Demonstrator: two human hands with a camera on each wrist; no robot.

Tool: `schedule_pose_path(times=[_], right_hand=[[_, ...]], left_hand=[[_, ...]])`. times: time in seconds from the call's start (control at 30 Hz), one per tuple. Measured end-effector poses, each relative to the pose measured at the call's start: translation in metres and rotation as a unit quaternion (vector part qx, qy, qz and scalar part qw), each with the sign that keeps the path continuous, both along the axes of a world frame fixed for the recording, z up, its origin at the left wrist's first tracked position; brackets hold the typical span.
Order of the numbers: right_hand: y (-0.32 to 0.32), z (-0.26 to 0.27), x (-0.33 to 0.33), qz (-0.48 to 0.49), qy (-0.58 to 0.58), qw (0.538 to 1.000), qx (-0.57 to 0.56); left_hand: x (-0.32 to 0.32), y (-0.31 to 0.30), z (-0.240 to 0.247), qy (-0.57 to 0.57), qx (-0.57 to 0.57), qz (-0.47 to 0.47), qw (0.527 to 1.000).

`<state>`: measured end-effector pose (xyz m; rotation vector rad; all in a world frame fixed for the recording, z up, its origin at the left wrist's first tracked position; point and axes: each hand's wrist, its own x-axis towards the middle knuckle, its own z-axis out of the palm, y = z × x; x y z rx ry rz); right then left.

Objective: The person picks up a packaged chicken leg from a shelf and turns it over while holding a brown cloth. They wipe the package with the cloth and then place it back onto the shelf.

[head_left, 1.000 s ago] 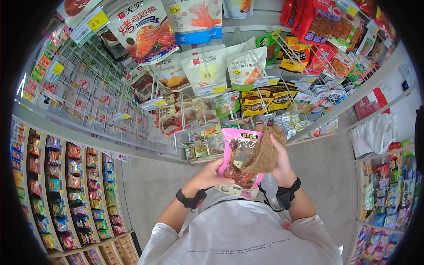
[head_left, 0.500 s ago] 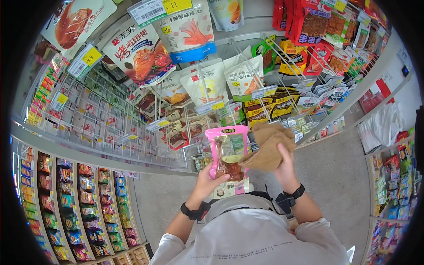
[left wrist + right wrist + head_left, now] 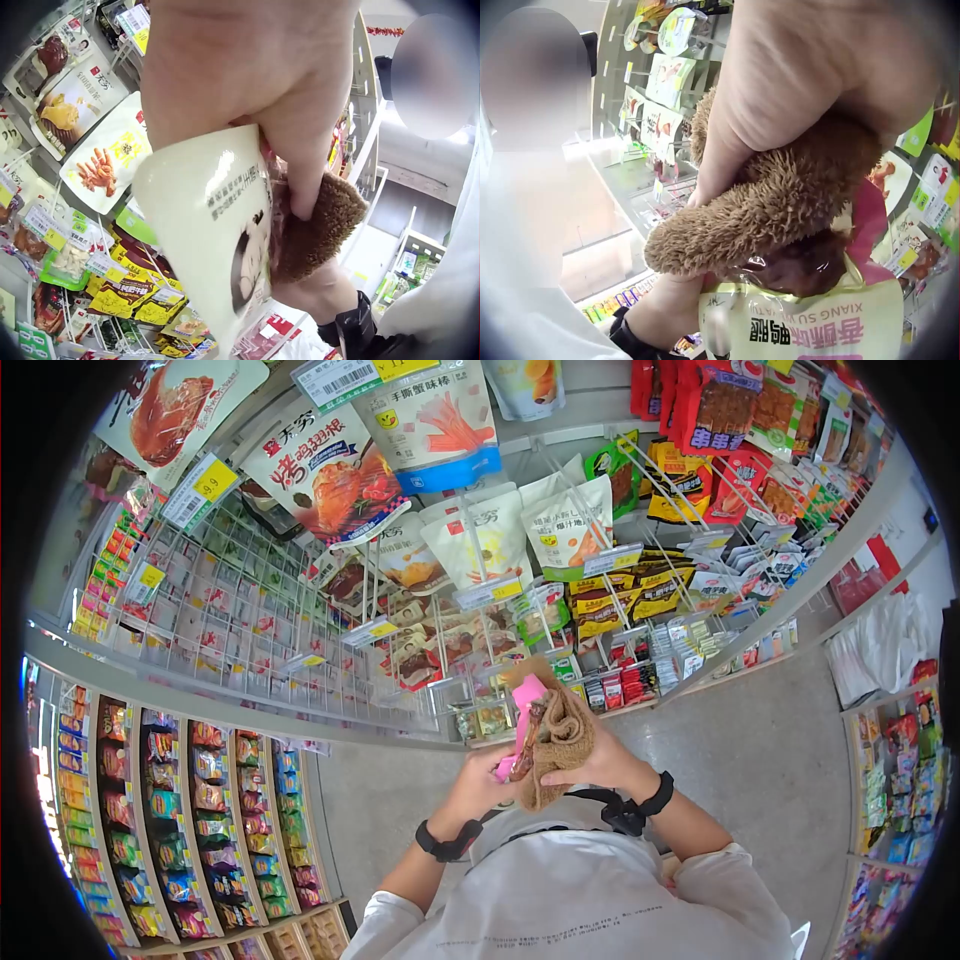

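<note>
Between the hands is a pink-edged snack pouch [image 3: 526, 702] holding dark meat, turned nearly edge-on to the head view. The left hand [image 3: 484, 780] grips its lower left side; in the left wrist view the pouch's pale back [image 3: 206, 195] faces the camera. The right hand [image 3: 606, 762] holds a folded brown fluffy cloth [image 3: 562, 740] against the pouch. In the right wrist view the cloth [image 3: 757, 214] bunches under the right hand [image 3: 802, 75] and lies on the pouch's front [image 3: 802, 322], covering part of it.
A wire rack [image 3: 250, 605] with hanging snack bags [image 3: 335, 475] stands ahead. Shelves of small packets [image 3: 165, 800] are at the left, more shelves [image 3: 893, 780] at the right. White plastic bags [image 3: 885, 645] hang at the right. Grey floor [image 3: 385, 800] lies below.
The pouch has turned from face-up to nearly edge-on. The right hand has brought the cloth leftward from beside the pouch onto it, and the hands are closer together.
</note>
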<state>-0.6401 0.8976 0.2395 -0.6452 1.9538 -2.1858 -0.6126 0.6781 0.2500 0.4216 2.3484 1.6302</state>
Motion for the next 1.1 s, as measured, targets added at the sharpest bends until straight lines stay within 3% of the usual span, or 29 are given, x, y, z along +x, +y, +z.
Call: schedule_pose_path(times=[0.07, 0.23, 0.3, 0.4, 0.5, 0.63, 0.8, 0.87, 1.0, 1.1], right_hand=[[0.003, 0.010, -0.002, 0.044, -0.048, 0.998, 0.004], [0.006, 0.004, 0.002, 0.022, -0.047, 0.999, -0.008], [0.006, -0.002, 0.004, 0.004, -0.035, 0.999, -0.016], [0.010, -0.017, 0.003, -0.121, -0.022, 0.992, 0.007], [0.021, -0.019, 0.000, -0.167, -0.037, 0.985, 0.036], [0.029, -0.012, 0.000, -0.241, -0.023, 0.970, 0.005], [0.027, -0.002, 0.005, -0.177, 0.001, 0.984, 0.008], [0.021, -0.006, 0.003, -0.080, 0.099, 0.989, 0.070], [0.001, -0.005, 0.004, -0.063, 0.175, 0.964, 0.192], [-0.003, 0.000, 0.003, -0.060, 0.175, 0.963, 0.195]], left_hand=[[-0.002, -0.002, 0.004, -0.002, -0.012, -0.014, 1.000], [-0.007, -0.001, 0.010, 0.029, -0.045, -0.062, 0.997], [-0.006, 0.004, 0.010, 0.012, 0.031, -0.031, 0.999], [-0.005, 0.007, 0.013, -0.058, 0.032, 0.014, 0.998], [-0.007, 0.004, 0.001, -0.006, 0.042, 0.035, 0.998], [-0.009, -0.001, -0.005, -0.029, 0.085, 0.082, 0.993], [-0.010, 0.002, -0.003, -0.047, 0.090, 0.080, 0.992], [-0.009, 0.003, -0.005, -0.030, 0.071, 0.061, 0.995], [-0.009, 0.004, -0.021, 0.010, 0.056, 0.075, 0.996], [-0.011, 0.001, -0.020, -0.002, 0.040, 0.065, 0.997]])
